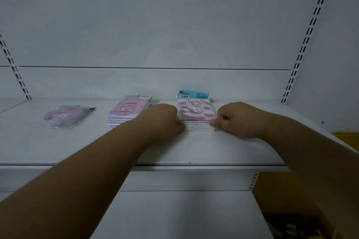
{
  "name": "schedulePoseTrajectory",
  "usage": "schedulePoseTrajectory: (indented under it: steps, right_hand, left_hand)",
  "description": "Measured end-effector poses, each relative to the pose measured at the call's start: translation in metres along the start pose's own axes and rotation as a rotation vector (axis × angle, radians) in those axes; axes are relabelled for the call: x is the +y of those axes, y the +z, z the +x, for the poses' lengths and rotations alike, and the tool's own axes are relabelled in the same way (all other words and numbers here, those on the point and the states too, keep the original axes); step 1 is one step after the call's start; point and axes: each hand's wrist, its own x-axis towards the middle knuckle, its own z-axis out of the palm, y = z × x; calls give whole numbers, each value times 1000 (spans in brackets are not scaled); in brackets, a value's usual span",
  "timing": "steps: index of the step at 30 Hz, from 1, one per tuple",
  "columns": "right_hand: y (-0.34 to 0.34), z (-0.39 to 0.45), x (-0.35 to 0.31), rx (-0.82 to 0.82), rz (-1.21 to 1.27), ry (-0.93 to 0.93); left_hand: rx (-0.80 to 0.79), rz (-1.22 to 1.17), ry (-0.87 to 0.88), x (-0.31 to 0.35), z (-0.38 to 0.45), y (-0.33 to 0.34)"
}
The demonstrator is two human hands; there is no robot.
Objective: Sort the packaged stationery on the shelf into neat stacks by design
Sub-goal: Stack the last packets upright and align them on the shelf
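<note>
White metal shop shelf (pixel 58 145) with slotted uprights, dim light, bare white back panel. Three piles look sorted already: heart-shaped pink packs (pixel 66 116) far left, pink notebook stack (pixel 128 110) in the middle, cloud-print stack (pixel 196 112) on the right. Left hand (pixel 165 120) and right hand (pixel 235 120), fingers curled, pinch the cloud-print stack's sides, probably squaring it. Little seems left.

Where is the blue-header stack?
Head view: the blue-header stack sits right of centre on the shelf, between the left hand and right hand.
</note>
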Motion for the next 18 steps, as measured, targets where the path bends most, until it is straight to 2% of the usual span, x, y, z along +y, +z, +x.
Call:
schedulePoseTrajectory:
  steps: [6, 10, 15, 18]
  right_hand:
    - [4, -2, -3, 17, 30, 9]
    - [-2, -8, -8, 41, -44, 60]
    - [-7, -16, -42, 277, -169, 48]
    - [-1, -18, -71, 378, -157, 59]
  left_hand:
    - [-6, -22, 5, 2, -2, 0]
    - [27, -19, -31, 4, -9, 2]
    - [105, -59, -14, -2, -31, 2]
    - [176, -66, 15, -17, -48, -1]
